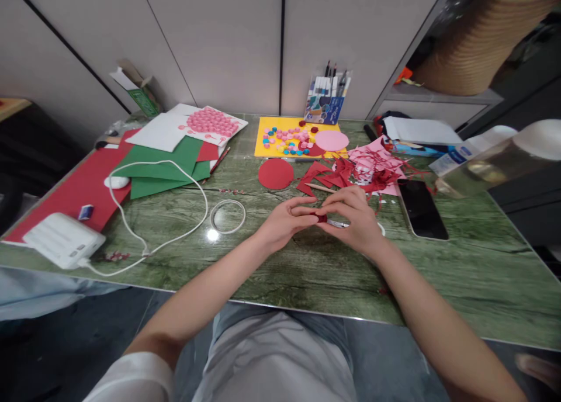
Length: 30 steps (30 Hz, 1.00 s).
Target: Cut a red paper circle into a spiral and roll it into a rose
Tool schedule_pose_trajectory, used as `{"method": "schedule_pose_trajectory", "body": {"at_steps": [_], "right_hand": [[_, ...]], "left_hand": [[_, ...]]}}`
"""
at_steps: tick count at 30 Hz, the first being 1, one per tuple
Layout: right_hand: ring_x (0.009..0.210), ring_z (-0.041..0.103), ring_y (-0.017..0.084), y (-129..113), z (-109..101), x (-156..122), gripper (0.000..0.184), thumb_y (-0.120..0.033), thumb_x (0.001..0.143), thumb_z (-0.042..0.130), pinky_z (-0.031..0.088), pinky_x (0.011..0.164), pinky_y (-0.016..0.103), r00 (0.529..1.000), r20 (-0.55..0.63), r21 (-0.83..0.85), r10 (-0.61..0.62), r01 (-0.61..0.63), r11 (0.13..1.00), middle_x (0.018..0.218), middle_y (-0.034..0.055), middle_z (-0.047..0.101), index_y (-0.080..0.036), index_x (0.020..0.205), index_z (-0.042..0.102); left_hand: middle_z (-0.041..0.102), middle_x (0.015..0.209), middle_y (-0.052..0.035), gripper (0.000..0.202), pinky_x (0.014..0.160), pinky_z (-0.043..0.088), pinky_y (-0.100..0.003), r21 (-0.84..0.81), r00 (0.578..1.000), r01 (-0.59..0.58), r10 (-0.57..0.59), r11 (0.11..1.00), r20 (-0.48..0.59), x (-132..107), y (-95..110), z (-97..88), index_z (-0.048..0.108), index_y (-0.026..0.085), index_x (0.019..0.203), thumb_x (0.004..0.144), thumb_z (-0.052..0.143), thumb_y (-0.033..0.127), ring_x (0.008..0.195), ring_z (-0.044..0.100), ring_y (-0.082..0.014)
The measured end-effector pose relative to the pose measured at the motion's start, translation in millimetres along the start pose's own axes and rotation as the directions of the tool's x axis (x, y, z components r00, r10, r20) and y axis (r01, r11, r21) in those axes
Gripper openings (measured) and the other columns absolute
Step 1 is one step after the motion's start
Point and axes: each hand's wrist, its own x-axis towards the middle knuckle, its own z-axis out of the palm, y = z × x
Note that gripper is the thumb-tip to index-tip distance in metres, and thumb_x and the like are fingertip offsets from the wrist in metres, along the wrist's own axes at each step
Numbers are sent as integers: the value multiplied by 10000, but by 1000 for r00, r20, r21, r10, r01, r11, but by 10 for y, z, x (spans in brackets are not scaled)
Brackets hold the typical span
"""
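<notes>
My left hand (287, 221) and my right hand (353, 218) meet above the table, fingertips pinched together on a small dark red paper roll (322, 218). Fingers cover most of the roll. A whitish, shiny strip (338, 224) shows under my right fingers; I cannot tell what it is or whether it is held. Just beyond the hands lie a thin pale stick (322, 187) and crumpled red paper scraps (344, 171). A red paper circle (276, 174) rests flat beyond my left hand. Farther back, a yellow sheet (258, 148) carries small coloured rolls and a pink paper oval (332, 140).
On the right lie a phone (423, 209), pink shreds (372, 159) and a clear bottle (495, 162). To the left are a white tape ring (228, 217), a power bank (64, 240) with a looped cable (205, 200), and green sheets (162, 180). A pen pack (326, 100) stands at the back.
</notes>
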Motion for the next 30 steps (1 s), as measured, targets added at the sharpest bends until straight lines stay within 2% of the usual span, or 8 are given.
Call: {"method": "schedule_pose_trajectory", "body": {"at_steps": [4,9,14,17,20,24,27,30], "right_hand": [[906,513,237,6,-3,-3,164,-332,752,677,391,838,436,999,39,9,14,-15,1000,901,39,636,-271,902,653],[936,518,225,28,-50,20,205,-276,763,672,426,837,418,985,166,106,39,-57,993,959,46,601,-262,966,650],[942,511,224,46,-63,28,165,-302,745,687,419,848,422,975,217,111,44,-70,991,944,41,607,-256,903,668],[956,500,232,38,-37,25,233,-337,719,704,398,860,433,964,266,93,-15,-11,996,955,45,615,-257,935,666],[958,492,231,24,-6,21,225,-343,733,689,385,864,432,952,291,94,-96,71,993,946,40,624,-265,942,663],[970,491,227,13,34,9,171,-320,779,648,387,857,416,952,293,74,-91,73,995,970,44,613,-254,937,643],[999,493,228,17,69,-4,159,-275,821,603,382,866,414,955,292,16,-42,39,999,1017,56,594,-237,976,603],[1012,490,238,19,94,-12,170,-255,837,581,374,879,426,970,244,-74,-15,34,997,1034,75,586,-210,1000,565]], "left_hand": [[699,760,3,487,752,448,-260,21,1000,2,-1,1000,-28,22,0,-33,615,183,1012,558,779,115,672,629,-89],[701,740,-5,499,681,450,-246,112,998,-30,35,993,-43,59,7,-77,591,170,1014,553,778,129,640,632,-101],[706,742,-24,474,713,459,-272,271,992,-117,103,955,67,64,38,-113,582,150,992,556,762,101,672,642,-126],[701,732,-31,434,702,461,-272,421,987,-101,38,902,156,48,90,-144,592,141,975,571,743,90,657,634,-127],[693,704,-27,405,686,457,-262,516,979,-75,-35,853,199,41,138,-180,596,135,961,582,730,84,636,621,-118],[685,703,-15,444,697,454,-249,461,982,-89,0,883,190,60,133,-197,588,138,1001,584,723,68,649,617,-106],[677,716,-12,452,696,457,-251,336,992,-83,46,938,116,78,86,-170,582,132,1004,581,728,72,646,611,-98],[675,747,-11,442,688,458,-250,218,998,-64,59,974,26,87,39,-132,577,142,1002,590,730,93,655,611,-94]]}}
